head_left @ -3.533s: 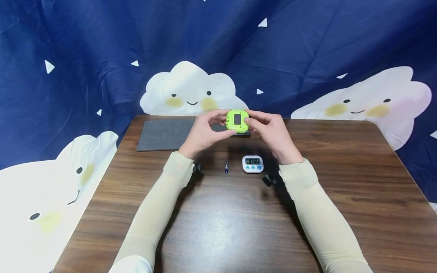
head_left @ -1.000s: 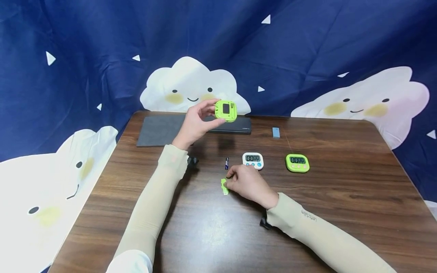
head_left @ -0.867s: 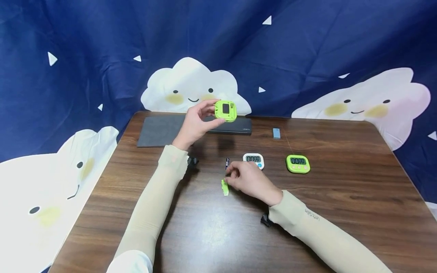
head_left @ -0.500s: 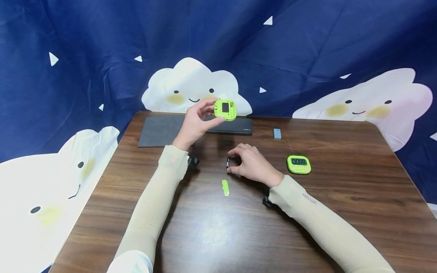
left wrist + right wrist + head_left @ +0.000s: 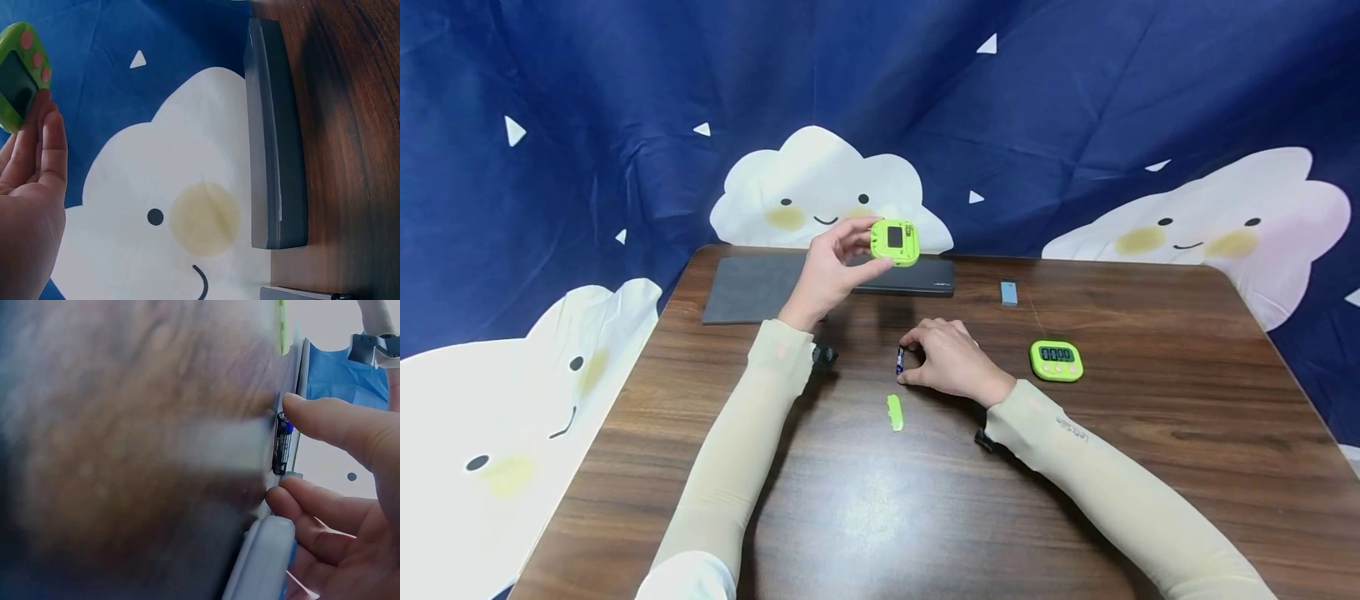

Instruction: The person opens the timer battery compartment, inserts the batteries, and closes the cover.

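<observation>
A lime-green digital timer [image 5: 908, 251] is pinched between thumb and fingers of my left hand [image 5: 827, 279], raised over the back of the table. Its back faces the head camera; the left wrist view shows its pink buttons and dark screen. My right hand [image 5: 953, 360] is at the table, thumb and index finger at opposite ends of a small dark-blue battery [image 5: 900, 361]. The same battery [image 5: 282, 444] appears between the fingertips in the right wrist view. Just nearer than it lies a green battery cover [image 5: 896, 412]. A white timer [image 5: 262, 556] sits beneath the right hand, hidden in the head view.
To the right lies a second green timer [image 5: 1056, 361], reading zeros. A small blue block [image 5: 1008, 292] is farther back. Along the rear stand a dark grey flat panel [image 5: 748, 292] and a black box [image 5: 917, 282]. A blue curtain with clouds [image 5: 1000, 125] hangs behind the table.
My right hand left the held timer, released the green cover onto the table, then moved back to the battery and took its ends. My left hand shifted slightly up-left, still holding the timer.
</observation>
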Tool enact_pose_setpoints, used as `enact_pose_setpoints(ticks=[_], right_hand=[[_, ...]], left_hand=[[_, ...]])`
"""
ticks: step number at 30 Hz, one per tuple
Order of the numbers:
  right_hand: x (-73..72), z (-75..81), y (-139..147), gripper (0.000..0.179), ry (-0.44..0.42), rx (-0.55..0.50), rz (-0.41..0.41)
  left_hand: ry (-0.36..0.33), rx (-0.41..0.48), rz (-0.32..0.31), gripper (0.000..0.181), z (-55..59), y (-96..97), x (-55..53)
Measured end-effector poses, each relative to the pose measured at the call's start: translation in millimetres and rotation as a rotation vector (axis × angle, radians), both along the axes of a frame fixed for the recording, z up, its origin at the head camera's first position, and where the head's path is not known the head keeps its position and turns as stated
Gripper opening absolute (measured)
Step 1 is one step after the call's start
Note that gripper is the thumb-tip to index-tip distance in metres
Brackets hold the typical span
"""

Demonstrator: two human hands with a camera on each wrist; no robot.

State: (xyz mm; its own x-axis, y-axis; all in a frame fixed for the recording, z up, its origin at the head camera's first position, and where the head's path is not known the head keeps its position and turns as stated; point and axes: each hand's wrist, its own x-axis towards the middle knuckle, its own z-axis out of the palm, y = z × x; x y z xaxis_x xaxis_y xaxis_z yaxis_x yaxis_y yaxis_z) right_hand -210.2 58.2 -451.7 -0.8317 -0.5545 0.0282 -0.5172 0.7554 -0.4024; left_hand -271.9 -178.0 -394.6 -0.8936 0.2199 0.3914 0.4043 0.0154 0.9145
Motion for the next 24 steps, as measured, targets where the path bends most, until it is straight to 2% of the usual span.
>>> enact_pose_setpoints(ticks=[11,15,19,24], right_hand=[[0.8,2.5,-5.2,0.041,0.012,0.022,0.005],[2.4,10.1,-3.9,0.04,0.005,-0.021,0.001],[3.8,31.9,4.5,0.044,0.008,-0.132,-0.016],[7.9,78.1,22.2,0.045,-0.027,-0.302,-0.072]], left_hand=[[0.006,0.015,-0.015,0.057,-0.7,0.7,0.3],[0.011,0.015,-0.012,0.057,-1.2,-0.3,1.4],[0.022,0.019,-0.014,0.056,-1.5,-0.4,1.7],[0.034,0.029,-0.022,0.056,-0.5,2.2,2.1]])
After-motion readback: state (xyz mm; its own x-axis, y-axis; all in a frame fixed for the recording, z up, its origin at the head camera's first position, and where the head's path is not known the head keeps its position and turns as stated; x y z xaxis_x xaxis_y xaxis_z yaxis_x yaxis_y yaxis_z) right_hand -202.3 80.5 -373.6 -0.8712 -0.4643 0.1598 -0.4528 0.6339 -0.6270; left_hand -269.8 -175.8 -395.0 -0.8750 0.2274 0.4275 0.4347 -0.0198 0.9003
